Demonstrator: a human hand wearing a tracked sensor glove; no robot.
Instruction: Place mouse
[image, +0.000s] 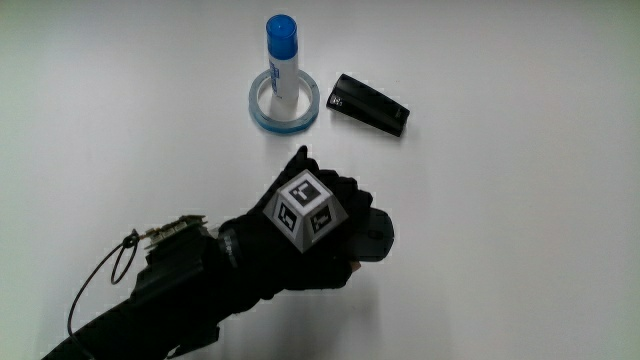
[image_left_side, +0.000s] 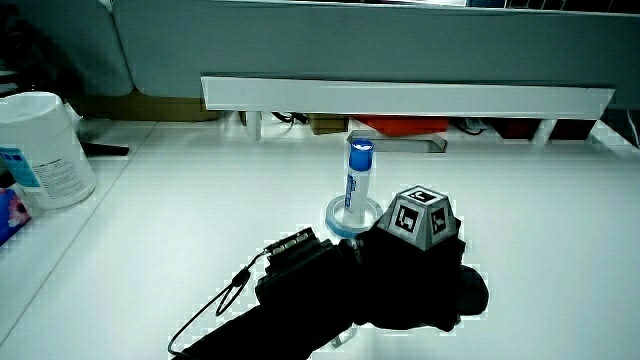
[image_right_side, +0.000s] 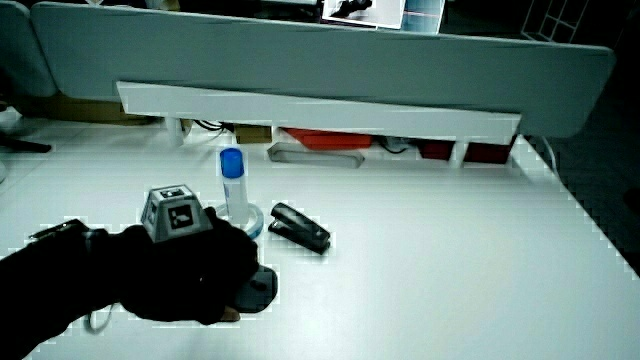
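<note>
On table (image: 520, 250): grip (image: 310, 235) clamped round mouse (image: 375, 237).

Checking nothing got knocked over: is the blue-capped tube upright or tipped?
Upright: the tube stands cap-up inside the tape ring, seen in a side view too.

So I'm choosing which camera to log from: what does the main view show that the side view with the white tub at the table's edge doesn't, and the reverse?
Only the main view shows the black stapler beside the tape ring and the dark mouse under the hand's fingers. Only that side view shows the white tub at the table's edge and the low partition. Both show the hand, its patterned cube, the blue-capped tube standing in the tape ring, and the white table.
</note>
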